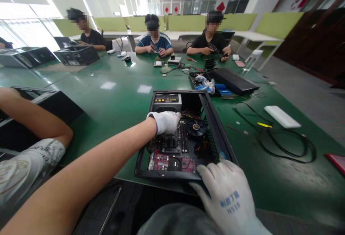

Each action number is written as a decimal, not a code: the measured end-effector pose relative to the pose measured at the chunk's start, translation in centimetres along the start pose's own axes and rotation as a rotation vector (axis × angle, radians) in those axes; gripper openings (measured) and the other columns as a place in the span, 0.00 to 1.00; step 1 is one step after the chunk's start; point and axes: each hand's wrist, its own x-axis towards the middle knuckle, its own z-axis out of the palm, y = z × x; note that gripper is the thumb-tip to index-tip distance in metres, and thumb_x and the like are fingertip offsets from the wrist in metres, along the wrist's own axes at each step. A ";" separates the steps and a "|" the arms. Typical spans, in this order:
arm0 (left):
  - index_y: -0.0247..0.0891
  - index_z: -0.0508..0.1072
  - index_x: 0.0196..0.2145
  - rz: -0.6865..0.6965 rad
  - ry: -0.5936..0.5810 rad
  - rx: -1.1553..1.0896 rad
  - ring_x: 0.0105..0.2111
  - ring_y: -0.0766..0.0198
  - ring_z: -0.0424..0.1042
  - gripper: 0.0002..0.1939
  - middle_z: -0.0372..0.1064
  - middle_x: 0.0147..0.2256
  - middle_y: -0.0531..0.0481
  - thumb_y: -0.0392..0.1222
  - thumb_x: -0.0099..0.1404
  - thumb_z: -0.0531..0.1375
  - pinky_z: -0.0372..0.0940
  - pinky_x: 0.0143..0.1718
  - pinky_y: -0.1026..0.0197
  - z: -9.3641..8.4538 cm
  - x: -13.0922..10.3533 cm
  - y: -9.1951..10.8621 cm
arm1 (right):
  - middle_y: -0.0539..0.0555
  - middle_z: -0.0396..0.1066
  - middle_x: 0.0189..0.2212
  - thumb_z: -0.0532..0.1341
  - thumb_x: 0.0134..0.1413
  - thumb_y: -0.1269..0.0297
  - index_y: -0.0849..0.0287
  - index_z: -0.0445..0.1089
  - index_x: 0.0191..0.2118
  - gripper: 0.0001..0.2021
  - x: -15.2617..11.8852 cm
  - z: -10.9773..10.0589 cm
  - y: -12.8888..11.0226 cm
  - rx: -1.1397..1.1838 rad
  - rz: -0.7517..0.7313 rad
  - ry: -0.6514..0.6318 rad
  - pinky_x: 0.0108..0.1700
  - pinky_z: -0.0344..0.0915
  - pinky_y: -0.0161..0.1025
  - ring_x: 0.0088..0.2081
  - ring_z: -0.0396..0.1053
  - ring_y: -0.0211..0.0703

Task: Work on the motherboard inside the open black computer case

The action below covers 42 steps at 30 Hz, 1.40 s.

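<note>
Our left hand (165,121), in a white knit glove, lay curled inside the open computer case (215,134), fingers pressing on the circuit board (172,145) near the power supply (167,100); whether it pinched anything we could not tell. Our right hand (229,188), also gloved, lay flat and spread on the case's near right corner, steadying it. The case sat near the front edge of the green table (115,98). We judged the sheet-metal shell stiff and fairly heavy, best gripped by its rims, while the board, fan (196,128) and wires looked fragile. A black cable (285,145) coiled on the table's right side, beside a white slab (281,116).
</note>
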 end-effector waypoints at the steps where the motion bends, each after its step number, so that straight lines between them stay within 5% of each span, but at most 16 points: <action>1: 0.32 0.69 0.50 0.010 -0.020 0.012 0.46 0.49 0.76 0.20 0.74 0.48 0.34 0.40 0.60 0.56 0.70 0.46 0.54 0.5 0.3 0.3 | 0.51 0.67 0.25 0.62 0.55 0.62 0.56 0.72 0.36 0.05 -0.9 -0.3 -0.1 0.021 -0.005 0.022 0.44 0.54 0.47 0.30 0.60 0.47; 8: 0.32 0.72 0.51 0.037 -0.273 0.095 0.49 0.50 0.74 0.22 0.73 0.51 0.33 0.38 0.58 0.60 0.69 0.49 0.55 1.3 0.6 2.8 | 0.52 0.67 0.25 0.54 0.62 0.60 0.57 0.73 0.38 0.12 -3.4 -1.2 -0.5 0.110 -0.015 0.019 0.48 0.56 0.50 0.29 0.60 0.45; 15: 0.37 0.71 0.55 -0.029 -0.388 0.133 0.55 0.50 0.69 0.26 0.72 0.54 0.38 0.38 0.58 0.62 0.62 0.58 0.52 0.5 0.3 3.0 | 0.52 0.68 0.25 0.53 0.62 0.60 0.58 0.74 0.39 0.13 -3.3 -1.1 -0.6 0.147 0.009 0.014 0.48 0.56 0.49 0.29 0.61 0.46; 27: 0.34 0.61 0.62 0.018 -0.379 0.107 0.56 0.46 0.69 0.42 0.66 0.58 0.32 0.39 0.50 0.65 0.66 0.55 0.51 3.1 1.8 1.8 | 0.52 0.68 0.25 0.53 0.61 0.61 0.59 0.75 0.39 0.14 -3.0 -1.0 -0.5 0.115 -0.010 0.035 0.46 0.56 0.49 0.28 0.60 0.45; 42: 0.33 0.73 0.53 0.004 -0.406 0.197 0.53 0.50 0.72 0.24 0.73 0.53 0.36 0.39 0.58 0.61 0.66 0.54 0.55 1.1 1.0 2.8 | 0.52 0.68 0.25 0.54 0.60 0.62 0.59 0.75 0.39 0.13 -3.2 -1.0 -0.5 0.118 -0.009 0.029 0.47 0.56 0.50 0.28 0.61 0.45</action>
